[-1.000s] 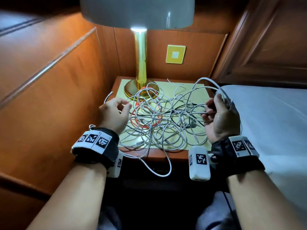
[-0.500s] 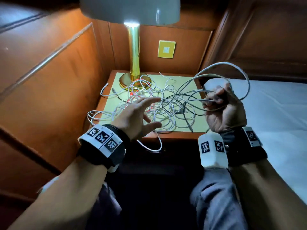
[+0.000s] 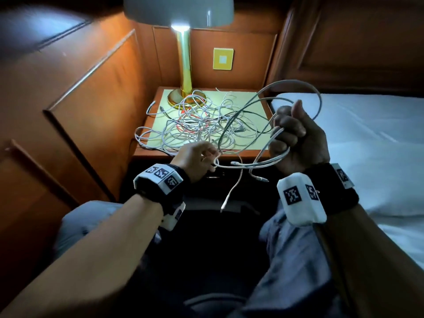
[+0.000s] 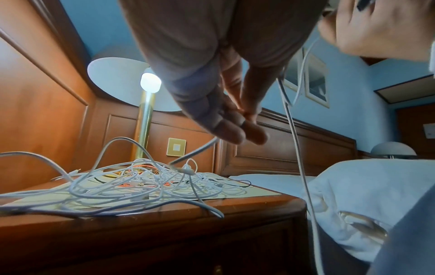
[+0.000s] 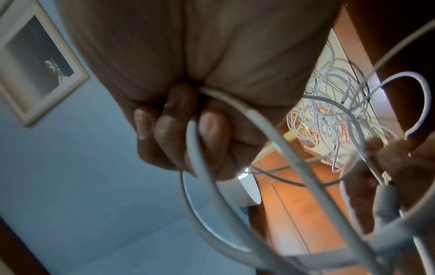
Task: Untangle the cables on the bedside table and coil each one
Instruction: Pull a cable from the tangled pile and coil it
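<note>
A tangle of white cables [image 3: 197, 125] with one orange and one black strand lies on the bedside table [image 3: 261, 154]. My right hand [image 3: 289, 131] is raised over the table's right front corner. Its curled fingers [image 5: 164, 128] grip loops of a thick white cable [image 3: 298, 84] that arches above the fist. My left hand [image 3: 210, 154] is at the table's front edge and pinches the same cable's lower run [image 4: 200, 150] between thumb and fingertips [image 4: 235, 130]. Two plug ends [image 3: 227, 200] dangle below the hands.
A brass lamp [image 3: 183, 65] stands at the table's back left, its base ringed by cables. Wooden panelling [image 3: 80, 99] closes off the left and back. A white bed [image 3: 367, 145] adjoins the table on the right. My knees are below the hands.
My left hand, spread open above the tangle before, has drawn back to the front edge and pinched the white cable. My right hand has kept hold of its loops, and the cable now stretches between both hands.
</note>
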A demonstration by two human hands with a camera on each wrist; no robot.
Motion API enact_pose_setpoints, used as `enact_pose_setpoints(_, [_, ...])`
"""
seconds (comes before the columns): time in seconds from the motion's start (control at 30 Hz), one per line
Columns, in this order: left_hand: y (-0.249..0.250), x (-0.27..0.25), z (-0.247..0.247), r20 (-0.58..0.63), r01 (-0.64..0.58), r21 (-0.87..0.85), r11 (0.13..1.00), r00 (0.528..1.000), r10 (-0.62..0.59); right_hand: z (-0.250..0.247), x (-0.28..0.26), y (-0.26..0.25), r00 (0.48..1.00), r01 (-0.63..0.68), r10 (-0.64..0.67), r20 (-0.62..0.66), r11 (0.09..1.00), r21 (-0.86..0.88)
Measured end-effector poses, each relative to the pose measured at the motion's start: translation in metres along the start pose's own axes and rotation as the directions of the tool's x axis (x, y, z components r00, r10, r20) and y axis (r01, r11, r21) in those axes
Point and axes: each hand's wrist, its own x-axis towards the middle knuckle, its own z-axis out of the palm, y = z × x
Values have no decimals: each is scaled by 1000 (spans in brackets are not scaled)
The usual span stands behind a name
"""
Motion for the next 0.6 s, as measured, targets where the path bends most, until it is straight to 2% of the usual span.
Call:
enact_pose_setpoints(0.03, [-2,-2,-4,-20,4,-5,1000,1000,-4,-1,0,2,999,13,-16,-43,998,-60])
enact_pose_setpoints(0.1, [-5,-4,-15,-104,-15,-5,1000,995,14,-9,0,10,970,-12,-49,-238,968,-250])
enact_pose_setpoints(0.17, [-13,-6,-24,-219,-53,20,998,974,56,-20,-1,31,900,-142,-36,-435,919,-369])
enact_pose_setpoints(0.2, [-16,-8,-28,-279,-45,26,999,959,51,-32,-2,44,855,-262,0,-518,863,-432])
enact_pose_setpoints(0.23, [-18,-8,-32,-340,-31,14,999,940,34,-44,-4,58,821,-403,58,-568,763,-505])
enact_pose_setpoints(0.27, [-19,-10,-36,-389,-12,-39,999,921,-4,-53,-7,71,804,-535,145,-577,602,-593])
enact_pose_setpoints(0.3, [-20,-10,-39,-420,5,-131,991,905,-60,-61,-9,82,784,-619,249,-569,388,-683])
enact_pose_setpoints(0.33, [-19,-12,-43,-440,13,-232,973,890,-117,-64,-10,89,751,-639,339,-567,159,-752])
enact_pose_setpoints(0.37, [-20,-14,-44,-460,9,-309,951,874,-157,-63,-11,94,717,-618,385,-581,-33,-785])
enact_pose_setpoints(0.4, [-20,-17,-45,-477,1,-349,937,861,-179,-61,-9,98,699,-593,405,-589,-132,-794])
enact_pose_setpoints(0.43, [-21,-20,-43,-485,-4,-362,932,855,-184,-59,-7,100,689,-590,424,-588,-143,-795])
enact_pose_setpoints(0.5, [-21,-24,-38,-460,-31,-407,913,870,-176,-55,-2,98,661,-640,487,-571,-32,-768])
enact_pose_setpoints(0.53, [-20,-25,-34,-420,-48,-485,873,889,-184,-55,1,96,656,-665,501,-564,30,-746])
enact_pose_setpoints(0.57, [-19,-25,-29,-366,-64,-593,803,909,-198,-55,4,95,679,-663,471,-563,66,-745])
enact_pose_setpoints(0.6, [-17,-25,-26,-298,-60,-703,708,930,-216,-57,8,94,729,-635,390,-562,80,-768])
